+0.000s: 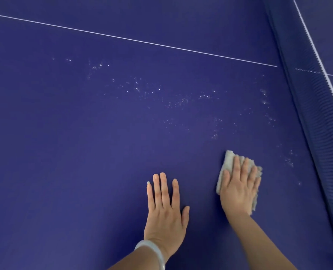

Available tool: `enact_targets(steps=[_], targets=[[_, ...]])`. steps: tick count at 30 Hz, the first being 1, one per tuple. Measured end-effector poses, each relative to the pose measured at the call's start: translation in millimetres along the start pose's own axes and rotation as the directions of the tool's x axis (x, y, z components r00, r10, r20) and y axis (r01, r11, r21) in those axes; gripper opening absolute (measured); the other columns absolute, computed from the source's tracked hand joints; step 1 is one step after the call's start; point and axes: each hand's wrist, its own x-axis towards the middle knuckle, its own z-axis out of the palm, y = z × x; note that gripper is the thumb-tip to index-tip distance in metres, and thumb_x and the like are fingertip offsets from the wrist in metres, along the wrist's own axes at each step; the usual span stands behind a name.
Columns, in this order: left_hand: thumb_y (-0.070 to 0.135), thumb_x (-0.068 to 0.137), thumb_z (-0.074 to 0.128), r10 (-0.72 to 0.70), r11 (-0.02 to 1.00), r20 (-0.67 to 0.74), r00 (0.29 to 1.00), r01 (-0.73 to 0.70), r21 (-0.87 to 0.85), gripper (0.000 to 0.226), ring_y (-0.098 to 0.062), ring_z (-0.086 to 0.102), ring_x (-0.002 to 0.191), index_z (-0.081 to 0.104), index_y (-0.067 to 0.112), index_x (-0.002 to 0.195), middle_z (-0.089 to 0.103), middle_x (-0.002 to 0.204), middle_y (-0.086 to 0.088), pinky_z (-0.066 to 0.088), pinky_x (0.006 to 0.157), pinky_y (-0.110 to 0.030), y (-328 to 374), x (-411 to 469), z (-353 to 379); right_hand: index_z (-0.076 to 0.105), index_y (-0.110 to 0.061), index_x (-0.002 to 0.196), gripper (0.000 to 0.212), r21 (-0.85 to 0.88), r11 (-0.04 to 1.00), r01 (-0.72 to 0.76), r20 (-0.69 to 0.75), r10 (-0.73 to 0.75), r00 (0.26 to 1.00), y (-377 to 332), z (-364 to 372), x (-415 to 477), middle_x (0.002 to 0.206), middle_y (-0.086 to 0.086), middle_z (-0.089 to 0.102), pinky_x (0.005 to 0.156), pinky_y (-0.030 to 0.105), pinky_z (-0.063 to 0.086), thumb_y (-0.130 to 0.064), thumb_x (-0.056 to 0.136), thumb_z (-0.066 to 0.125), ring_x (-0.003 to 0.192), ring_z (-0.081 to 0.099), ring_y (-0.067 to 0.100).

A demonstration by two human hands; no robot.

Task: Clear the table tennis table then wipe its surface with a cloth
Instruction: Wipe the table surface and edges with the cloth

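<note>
**Wrist bracelet (152, 250), two hands and one cloth (229, 158) logged on blue table (64, 152)**

Noted pale, glassy bracelet on left wrist at lower edge of view. Found left hand (164, 217) laid palm-down on table just beyond it, fingers straight and close together, thumb out to the side, holding nothing. Found right hand (239, 190) to its right and apart from it, pressed flat on top of cloth, fingers straight and slightly spread. Saw no curl or pinch around cloth, only flat pressure pinning it to surface.

Recorded cloth as off-white, fuzzy and folded, lying on table toward lower right, visible past fingertips and along both sides of right hand. Observed cloth near net (313, 106) but not touching it.

Saw scattered white specks (178, 102) across table ahead of both hands, thickest in a middle band, with smaller patches close to net. Could not tell whether droplets or dust.

Logged thin white line (132, 40) running across far part of table from left edge toward net. Recorded net as dark blue with white top tape, standing along right side between near half and far half of table.
</note>
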Motion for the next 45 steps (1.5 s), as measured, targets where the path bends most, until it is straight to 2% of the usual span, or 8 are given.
enact_targets(steps=[8,13,20,24,30,35,38,45], targets=[[0.03,0.088,0.037,0.035,0.987,-0.093,0.995,-0.049,-0.152,0.06,-0.038,0.044,0.135,0.046,0.004,0.142,0.041,0.148,-0.02,0.04,0.109,-0.051,-49.6,13.5,-28.6,0.016,-0.018,0.157,0.063,-0.041,0.986,0.162,-0.043,-0.163,0.986,-63.5,18.3,-73.7,0.163,0.012,0.015,0.12,0.056,0.014,-0.044,0.099,0.018,0.15,0.011,0.037],[0.037,0.098,0.023,-0.115,0.993,-0.047,0.992,0.116,0.005,0.064,-0.039,0.028,0.144,0.035,-0.001,0.148,0.032,0.154,-0.025,0.029,0.116,-0.053,-108.0,39.6,-39.2,0.014,-0.024,0.158,0.059,-0.138,0.762,0.632,0.024,-0.636,0.772,-106.2,18.3,-24.3,0.165,0.004,0.011,0.121,0.049,0.01,-0.041,0.102,0.023,0.152,0.001,0.029],[0.04,0.101,0.02,-0.059,0.996,-0.035,0.998,0.061,0.061,0.065,-0.041,0.017,0.147,0.024,-0.002,0.151,0.022,0.157,-0.026,0.021,0.118,-0.056,-112.9,39.7,-25.0,-0.006,-0.025,0.155,0.058,0.002,0.995,-0.095,-0.011,0.095,0.995,-63.2,-1.9,23.8,0.166,0.008,-0.002,0.122,0.05,-0.003,-0.042,0.103,0.012,0.152,-0.005,0.032],[0.038,0.1,0.024,-0.06,0.997,-0.049,0.997,0.062,0.047,0.064,-0.041,0.02,0.147,0.029,-0.003,0.15,0.027,0.155,-0.026,0.023,0.117,-0.056,-112.5,40.2,-28.0,0.01,-0.019,0.158,0.06,-0.066,0.977,0.202,-0.046,-0.206,0.978,-123.0,14.6,-36.3,0.164,0.014,0.009,0.122,0.054,0.007,-0.041,0.102,0.011,0.15,0.007,0.039],[0.037,0.101,0.023,-0.069,0.996,-0.071,0.995,0.072,0.049,0.062,-0.038,0.022,0.147,0.029,0.0,0.15,0.028,0.156,-0.023,0.021,0.118,-0.053,-112.2,40.0,-27.8,0.007,-0.023,0.158,0.058,-0.159,0.626,0.763,0.059,-0.765,0.641,-166.2,8.3,25.7,0.166,0.003,0.005,0.123,0.048,0.008,-0.044,0.104,0.012,0.152,-0.006,0.027],[0.039,0.101,0.022,-0.1,0.992,-0.061,0.993,0.105,0.075,0.063,-0.035,0.018,0.149,0.027,0.003,0.152,0.027,0.158,-0.019,0.022,0.12,-0.052,-108.4,39.9,-29.6,-0.001,-0.026,0.158,0.059,-0.031,0.96,0.277,0.032,-0.276,0.961,-114.1,-15.6,100.7,0.166,0.003,-0.004,0.122,0.049,-0.004,-0.044,0.104,0.014,0.151,-0.01,0.029],[0.04,0.101,0.019,-0.11,0.989,-0.05,0.993,0.114,0.096,0.064,-0.036,0.019,0.148,0.027,0.003,0.152,0.027,0.158,-0.02,0.022,0.12,-0.051,-107.9,40.8,-30.9,-0.005,-0.021,0.158,0.06,-0.034,0.988,0.148,0.004,-0.148,0.989,-99.1,-10.3,69.1,0.166,0.008,-0.004,0.122,0.052,-0.002,-0.043,0.104,0.01,0.151,-0.01,0.033],[0.039,0.1,0.018,-0.127,0.984,-0.039,0.991,0.131,0.125,0.065,-0.036,0.023,0.147,0.03,0.001,0.151,0.029,0.156,-0.02,0.023,0.119,-0.051,-101.7,39.8,-37.2,0.007,-0.02,0.158,0.058,-0.124,0.555,0.823,0.084,-0.82,0.566,-59.3,10.6,-23.6,0.166,0.004,0.002,0.121,0.049,0.011,-0.041,0.105,0.018,0.153,-0.001,0.027]])
